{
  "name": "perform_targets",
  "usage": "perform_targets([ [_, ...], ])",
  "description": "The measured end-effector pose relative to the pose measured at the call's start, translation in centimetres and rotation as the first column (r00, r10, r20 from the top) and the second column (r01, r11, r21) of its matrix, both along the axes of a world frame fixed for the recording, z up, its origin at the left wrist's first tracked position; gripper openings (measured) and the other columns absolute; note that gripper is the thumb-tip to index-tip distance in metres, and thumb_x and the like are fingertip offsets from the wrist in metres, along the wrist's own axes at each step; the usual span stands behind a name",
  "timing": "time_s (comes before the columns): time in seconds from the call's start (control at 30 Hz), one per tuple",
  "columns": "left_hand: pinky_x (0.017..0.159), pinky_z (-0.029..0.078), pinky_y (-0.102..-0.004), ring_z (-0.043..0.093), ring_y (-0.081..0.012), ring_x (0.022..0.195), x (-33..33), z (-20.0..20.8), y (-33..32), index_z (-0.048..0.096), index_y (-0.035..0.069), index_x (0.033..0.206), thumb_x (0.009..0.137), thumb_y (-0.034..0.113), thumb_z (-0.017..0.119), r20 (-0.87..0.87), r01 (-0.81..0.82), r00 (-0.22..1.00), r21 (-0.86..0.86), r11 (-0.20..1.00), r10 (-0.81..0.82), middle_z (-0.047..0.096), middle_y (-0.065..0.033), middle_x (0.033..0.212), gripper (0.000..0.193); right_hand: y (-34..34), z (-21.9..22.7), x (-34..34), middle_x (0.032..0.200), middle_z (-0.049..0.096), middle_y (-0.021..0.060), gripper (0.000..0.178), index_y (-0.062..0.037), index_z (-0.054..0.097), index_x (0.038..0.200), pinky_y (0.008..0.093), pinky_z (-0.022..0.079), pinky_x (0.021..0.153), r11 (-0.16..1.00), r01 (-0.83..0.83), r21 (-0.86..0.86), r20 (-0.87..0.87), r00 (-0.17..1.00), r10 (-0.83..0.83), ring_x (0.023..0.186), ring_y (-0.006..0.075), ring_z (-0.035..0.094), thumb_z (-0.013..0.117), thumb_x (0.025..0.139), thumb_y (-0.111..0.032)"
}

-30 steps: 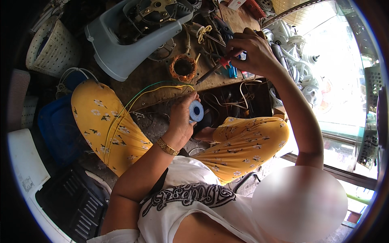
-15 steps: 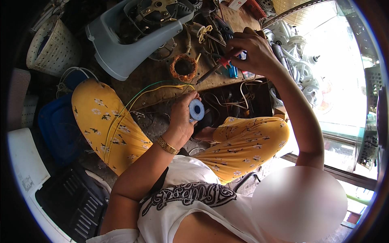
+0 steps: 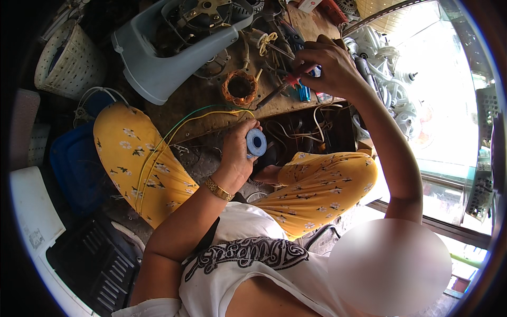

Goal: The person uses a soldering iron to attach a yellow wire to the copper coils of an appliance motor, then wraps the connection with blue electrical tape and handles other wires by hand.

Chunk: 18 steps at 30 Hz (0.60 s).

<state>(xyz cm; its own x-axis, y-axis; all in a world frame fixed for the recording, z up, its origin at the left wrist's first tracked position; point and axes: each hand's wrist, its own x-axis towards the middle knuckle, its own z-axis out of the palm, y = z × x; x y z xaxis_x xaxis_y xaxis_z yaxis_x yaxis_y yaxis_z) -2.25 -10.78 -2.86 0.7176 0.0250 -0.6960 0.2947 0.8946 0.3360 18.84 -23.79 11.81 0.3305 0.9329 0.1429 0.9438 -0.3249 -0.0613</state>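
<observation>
- Still gripping the blue spool (image 3: 256,142) in the clenched left hand (image 3: 236,153), holding it over the lap, just below the edge of the wooden board (image 3: 211,105).
- Still pinching the red-handled screwdriver (image 3: 292,80) with the right hand (image 3: 327,68), fingers closed on its handle; hardly moving over the last second, suggesting work paused at tool selection.
- Trailing yellow and green wires (image 3: 211,112) across the board's edge toward the left knee.
- Crowding the reach: copper winding (image 3: 242,87), grey fan housing (image 3: 158,68), loose tools alongside.
</observation>
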Motion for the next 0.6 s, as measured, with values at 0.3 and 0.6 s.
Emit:
perform_targets([
  [0.3, 0.08, 0.049, -0.036, 0.067, -0.0083, 0.091, -0.07, -0.52, 0.04, 0.068, 0.022, 0.1, 0.095, 0.03, 0.072, 0.01, 0.007, 1.0, -0.013, 1.0, -0.006, 0.071, 0.0067, 0.096, 0.01, 0.01, -0.02, 0.0, 0.082, 0.068, 0.002, 0.021, -0.0127, 0.074, 0.086, 0.0413, 0.049, 0.077, 1.0, -0.001, 0.001, -0.013, 1.0, 0.001, 0.084, 0.0262, 0.063, 0.083, 0.08, -0.031],
  [0.6, 0.078, 0.05, -0.0345, 0.067, -0.0085, 0.09, -0.02, -0.53, 0.05, 0.068, 0.021, 0.099, 0.096, 0.031, 0.071, 0.018, -0.004, 1.0, -0.025, 1.0, 0.004, 0.071, 0.0065, 0.096, 0.01, 0.11, 0.02, 0.07, 0.08, 0.068, 0.0012, 0.019, -0.0137, 0.073, 0.087, 0.0407, 0.048, 0.076, 1.0, -0.004, -0.015, -0.011, 1.0, 0.004, 0.083, 0.0259, 0.062, 0.082, 0.08, -0.029],
])
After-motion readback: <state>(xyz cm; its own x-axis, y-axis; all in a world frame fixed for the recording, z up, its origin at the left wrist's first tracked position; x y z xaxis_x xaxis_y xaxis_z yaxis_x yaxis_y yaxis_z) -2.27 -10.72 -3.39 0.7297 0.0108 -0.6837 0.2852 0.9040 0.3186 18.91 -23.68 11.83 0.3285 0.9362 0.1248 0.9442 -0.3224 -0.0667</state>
